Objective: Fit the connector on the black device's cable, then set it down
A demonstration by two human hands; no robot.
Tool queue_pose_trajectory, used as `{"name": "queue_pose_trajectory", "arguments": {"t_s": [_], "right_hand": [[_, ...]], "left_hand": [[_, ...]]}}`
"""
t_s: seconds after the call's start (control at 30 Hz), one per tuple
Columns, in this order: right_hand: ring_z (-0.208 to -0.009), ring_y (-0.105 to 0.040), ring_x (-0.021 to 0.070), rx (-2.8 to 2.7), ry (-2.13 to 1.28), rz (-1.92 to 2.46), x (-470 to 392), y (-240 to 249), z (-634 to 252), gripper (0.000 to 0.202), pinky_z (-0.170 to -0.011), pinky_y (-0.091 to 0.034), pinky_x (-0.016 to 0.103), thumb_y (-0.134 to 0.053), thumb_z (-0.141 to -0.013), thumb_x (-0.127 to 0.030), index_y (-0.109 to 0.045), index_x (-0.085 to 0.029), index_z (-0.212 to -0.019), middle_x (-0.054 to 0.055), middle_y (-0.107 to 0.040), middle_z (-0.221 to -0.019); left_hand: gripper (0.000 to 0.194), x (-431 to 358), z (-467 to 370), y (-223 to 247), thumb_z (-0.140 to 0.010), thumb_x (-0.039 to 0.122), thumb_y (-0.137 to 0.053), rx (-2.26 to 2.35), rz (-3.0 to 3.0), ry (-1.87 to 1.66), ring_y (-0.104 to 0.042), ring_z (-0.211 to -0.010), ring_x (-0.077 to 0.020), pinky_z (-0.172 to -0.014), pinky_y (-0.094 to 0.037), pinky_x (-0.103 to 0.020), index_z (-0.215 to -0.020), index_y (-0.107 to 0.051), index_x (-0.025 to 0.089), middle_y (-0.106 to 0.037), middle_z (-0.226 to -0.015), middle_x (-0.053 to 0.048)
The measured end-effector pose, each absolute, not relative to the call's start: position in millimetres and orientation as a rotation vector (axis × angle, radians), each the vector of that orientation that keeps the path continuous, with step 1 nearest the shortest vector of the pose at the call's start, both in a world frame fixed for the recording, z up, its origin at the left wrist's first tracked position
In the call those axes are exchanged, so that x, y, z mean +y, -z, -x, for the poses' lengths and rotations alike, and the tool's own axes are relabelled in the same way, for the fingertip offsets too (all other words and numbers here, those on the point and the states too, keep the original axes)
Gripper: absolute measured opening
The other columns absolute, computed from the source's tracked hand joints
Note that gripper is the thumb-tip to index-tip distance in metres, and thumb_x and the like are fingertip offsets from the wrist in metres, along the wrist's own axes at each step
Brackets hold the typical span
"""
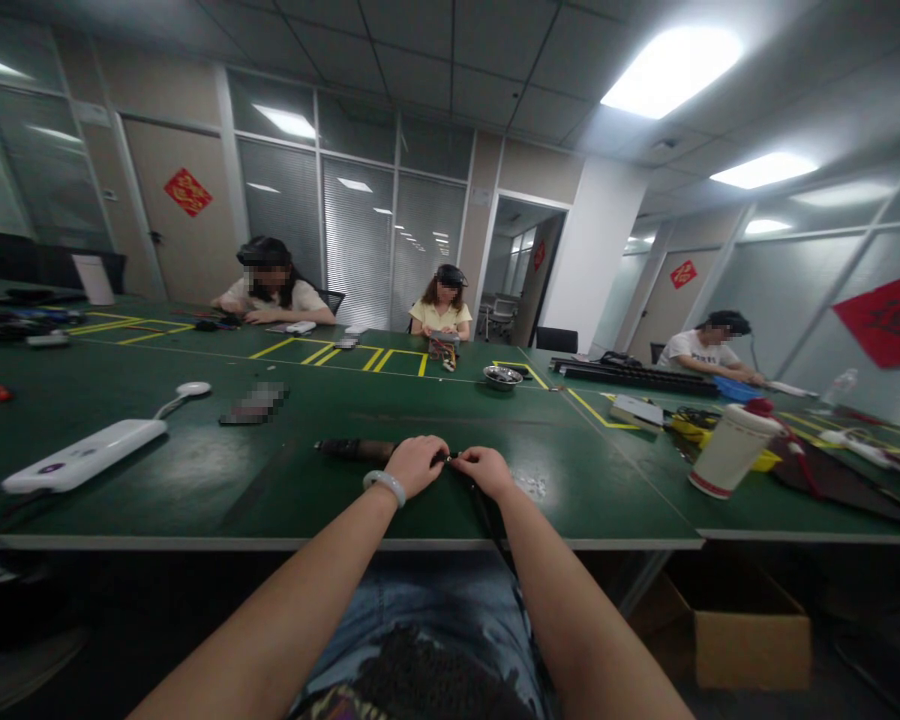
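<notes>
A dark, slim cylindrical tool [360,450], shaped like an electric screwdriver, lies on the green table with its narrow tip to the left. My left hand [418,464], a pale bangle at its wrist, is closed around the tool's right end and hides that part. Close beside it, my right hand [484,470] pinches a small black piece where a black cable [487,515] meets the tool. The cable runs down over the table's front edge. Between the fingertips a tiny bright spot shows; whether the two pieces are joined I cannot tell.
A white power strip [86,455] lies left, near a pixelated flat object [255,403]. A metal bowl [502,377] stands ahead, a white bottle [735,447] right. Small clear bits [531,485] lie beside my right hand. Three people sit across the table. A cardboard box [750,635] is below.
</notes>
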State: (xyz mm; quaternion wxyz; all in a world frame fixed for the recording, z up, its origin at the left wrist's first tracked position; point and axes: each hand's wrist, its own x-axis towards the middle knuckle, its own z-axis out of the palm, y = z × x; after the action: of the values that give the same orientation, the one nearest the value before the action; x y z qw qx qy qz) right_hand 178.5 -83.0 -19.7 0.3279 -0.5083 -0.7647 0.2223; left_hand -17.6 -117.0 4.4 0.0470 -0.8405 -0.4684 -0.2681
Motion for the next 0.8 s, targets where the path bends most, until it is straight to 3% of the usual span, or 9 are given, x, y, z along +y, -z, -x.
{"name": "queue_pose_trajectory", "arguments": {"t_s": [0.23,0.53,0.8], "right_hand": [[-0.068,-0.060,0.0141,-2.003,-0.591,1.319,-83.3,19.6,-178.7,0.026,-0.061,-0.040,0.022,-0.064,-0.077,-0.044,-0.073,-0.020,-0.078,0.001,-0.068,-0.074],[-0.065,-0.059,0.0136,-1.998,-0.594,1.330,-83.7,20.2,-179.2,0.029,-0.057,-0.038,0.022,-0.063,-0.077,-0.047,-0.072,-0.020,-0.078,0.000,-0.067,-0.071],[-0.066,-0.059,0.0137,-2.012,-0.584,1.335,-84.3,18.6,-178.8,0.028,-0.057,-0.037,0.022,-0.064,-0.077,-0.046,-0.072,-0.019,-0.078,0.001,-0.067,-0.071]], "left_hand": [[0.018,-116.8,18.9,-6.1,-0.085,0.023,-0.055,-1.385,2.614,0.798,-0.057,-0.099,-0.0187,-0.092,-0.041,-0.032,-0.099,-0.065,0.028,-0.064,-0.106,-0.001],[0.020,-117.7,17.3,-5.4,-0.083,0.024,-0.056,-1.446,2.565,0.813,-0.058,-0.097,-0.0205,-0.090,-0.042,-0.034,-0.102,-0.061,0.023,-0.064,-0.103,-0.004],[0.018,-119.0,17.3,-8.0,-0.084,0.022,-0.055,-1.402,2.601,0.798,-0.058,-0.098,-0.0188,-0.090,-0.042,-0.032,-0.098,-0.064,0.027,-0.064,-0.105,-0.001]]}}
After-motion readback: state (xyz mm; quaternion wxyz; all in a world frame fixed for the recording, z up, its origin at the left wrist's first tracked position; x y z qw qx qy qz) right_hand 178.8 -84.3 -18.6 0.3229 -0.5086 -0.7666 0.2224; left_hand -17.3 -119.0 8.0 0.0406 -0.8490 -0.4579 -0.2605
